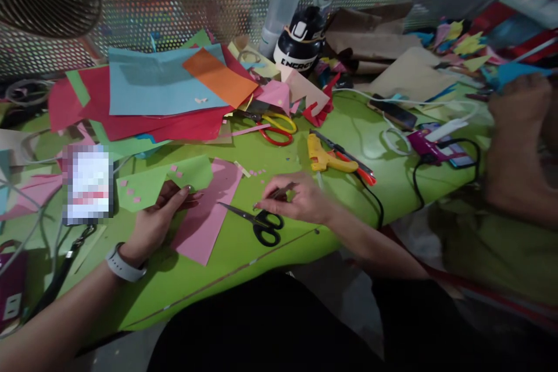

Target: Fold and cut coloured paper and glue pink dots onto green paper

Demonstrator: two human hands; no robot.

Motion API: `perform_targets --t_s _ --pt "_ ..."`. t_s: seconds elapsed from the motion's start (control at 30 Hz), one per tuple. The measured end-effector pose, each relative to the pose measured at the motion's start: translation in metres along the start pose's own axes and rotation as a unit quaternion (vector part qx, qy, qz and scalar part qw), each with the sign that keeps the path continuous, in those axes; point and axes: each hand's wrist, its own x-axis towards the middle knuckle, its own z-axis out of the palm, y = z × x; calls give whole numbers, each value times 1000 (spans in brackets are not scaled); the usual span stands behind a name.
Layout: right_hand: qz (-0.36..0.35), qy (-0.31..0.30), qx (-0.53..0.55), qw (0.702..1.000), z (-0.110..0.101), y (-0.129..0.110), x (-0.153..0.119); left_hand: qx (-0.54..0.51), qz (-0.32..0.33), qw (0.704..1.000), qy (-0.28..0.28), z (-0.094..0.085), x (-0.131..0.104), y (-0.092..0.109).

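Observation:
My left hand (163, 215), with a white watch band (125, 264) at its wrist, grips a light green paper (192, 173) between thumb and fingers. Several tiny pink paper pieces (130, 192) lie on the green paper. Beneath it is a larger pink paper sheet (209, 209). My right hand (290, 199) hovers over the table with thumb and fingers pinched together; whatever is between them is too small to make out. Just below that hand lie black-handled scissors (261, 224), their tip reaching over the pink sheet's edge.
A yellow glue gun (325, 154) and red-and-yellow scissors (279, 128) lie beyond my hands. Coloured sheets (161, 81) and a black-and-white bottle (300, 43) stand farther back. A pixelated phone-like object (89, 183) lies left. Cables, a purple power strip (429, 145) and another person's arm (514, 151) are right.

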Motion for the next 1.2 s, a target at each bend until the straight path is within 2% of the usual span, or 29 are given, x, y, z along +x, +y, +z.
perform_targets --t_s 0.07,0.13,0.2,0.33,0.43,0.53,0.73,0.9,1.07,1.2 --pt "10 -63 -8 998 -5 1 0 -1 -4 1000 -1 0 1 -1" --pt "28 -83 9 996 -13 4 -2 3 -6 1000 -4 0 1 -1" --pt "75 -47 55 995 -23 11 -5 11 -10 1000 -1 0 1 0" --pt "158 97 164 969 -39 32 -8 16 -20 1000 9 1 0 2" --pt "182 137 189 955 -41 44 -6 14 -29 999 2 -1 0 1" --pt "179 153 165 958 -36 51 -1 16 -34 999 -1 -3 0 -1" --pt "168 120 99 973 -26 58 8 28 -21 999 -8 -3 1 -1" --pt "174 119 64 975 -20 60 7 26 -23 999 -9 -4 1 -1" --pt "158 94 12 983 -19 56 3 47 -33 998 -9 -2 -1 3" --pt "113 86 -38 989 -16 47 0 50 -32 998 2 0 -2 6"
